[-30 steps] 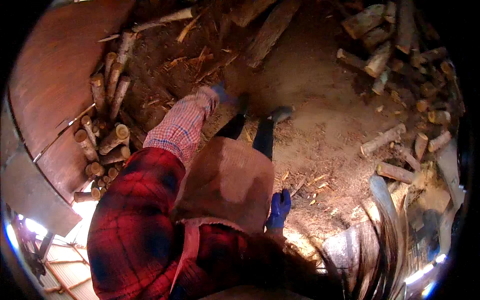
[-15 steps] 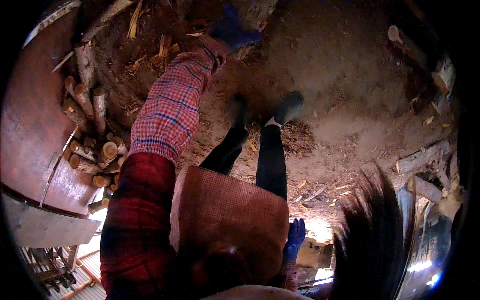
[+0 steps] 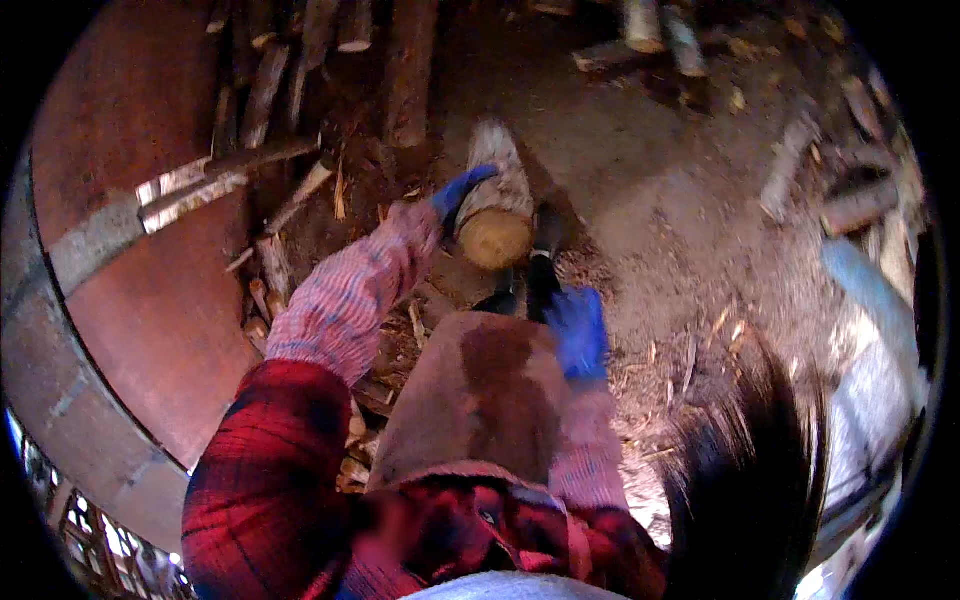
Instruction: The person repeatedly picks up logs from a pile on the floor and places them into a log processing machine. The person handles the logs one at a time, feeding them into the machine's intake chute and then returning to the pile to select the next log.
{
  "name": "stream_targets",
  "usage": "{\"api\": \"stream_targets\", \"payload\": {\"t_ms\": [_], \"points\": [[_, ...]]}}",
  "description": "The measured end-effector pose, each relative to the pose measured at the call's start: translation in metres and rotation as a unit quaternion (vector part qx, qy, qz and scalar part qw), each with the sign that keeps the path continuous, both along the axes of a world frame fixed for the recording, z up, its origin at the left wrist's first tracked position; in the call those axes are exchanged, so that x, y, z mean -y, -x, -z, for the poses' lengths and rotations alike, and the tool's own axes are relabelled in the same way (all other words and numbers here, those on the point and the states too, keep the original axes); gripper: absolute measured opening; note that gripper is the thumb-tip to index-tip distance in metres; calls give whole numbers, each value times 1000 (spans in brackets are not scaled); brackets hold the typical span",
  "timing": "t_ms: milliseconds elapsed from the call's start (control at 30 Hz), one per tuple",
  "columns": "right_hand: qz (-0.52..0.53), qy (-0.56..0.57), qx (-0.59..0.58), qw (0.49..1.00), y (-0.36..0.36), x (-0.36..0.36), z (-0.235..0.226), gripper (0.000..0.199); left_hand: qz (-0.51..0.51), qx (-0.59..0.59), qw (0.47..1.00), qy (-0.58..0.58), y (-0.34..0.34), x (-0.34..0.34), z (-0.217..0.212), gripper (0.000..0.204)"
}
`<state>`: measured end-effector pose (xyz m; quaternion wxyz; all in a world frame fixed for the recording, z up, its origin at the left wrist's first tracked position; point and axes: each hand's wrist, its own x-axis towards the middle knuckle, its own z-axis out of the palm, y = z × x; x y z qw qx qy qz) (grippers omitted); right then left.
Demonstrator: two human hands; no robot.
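Observation:
My left hand (image 3: pixel 458 192), in a blue glove, grips the side of a short round log (image 3: pixel 495 205) and holds it up off the dirt, its pale cut end facing me. My right hand (image 3: pixel 578 330), also in a blue glove, hangs lower by my right thigh with nothing in it; its fingers look loosely spread. Both sleeves are pink plaid under a red checked shirt. A brown apron (image 3: pixel 470 400) covers my front, and my dark boots (image 3: pixel 530 285) show just below the log.
A big rusty curved metal wall (image 3: pixel 150 300) fills the left. Split firewood (image 3: pixel 280 90) is stacked along it, with chips on the dirt ground (image 3: pixel 660 200). More logs (image 3: pixel 840 200) lie scattered at the right. Dark hair (image 3: pixel 740 480) hangs at the lower right.
My left arm reached far out to the woodpile and has now come back holding a round log. My right hand has risen from beside my hip to in front of my thigh.

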<state>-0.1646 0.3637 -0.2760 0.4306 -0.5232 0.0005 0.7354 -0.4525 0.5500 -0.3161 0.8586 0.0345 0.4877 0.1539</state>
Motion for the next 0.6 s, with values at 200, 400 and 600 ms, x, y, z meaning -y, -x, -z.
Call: {"api": "stream_targets", "payload": {"t_ms": [200, 400, 600], "points": [[131, -12, -144, 981, 18, 35, -126, 46, 126, -7, 954, -272, -90, 180, -160, 42], [321, -154, -158, 921, -70, 113, -267, 51, 134, 180, 971, 87, -197, 229, -379, 51], [455, -314, 5, 833, -221, 198, -421, 57, 311, 206, 884, -284, -283, 297, -485, 78]]}}
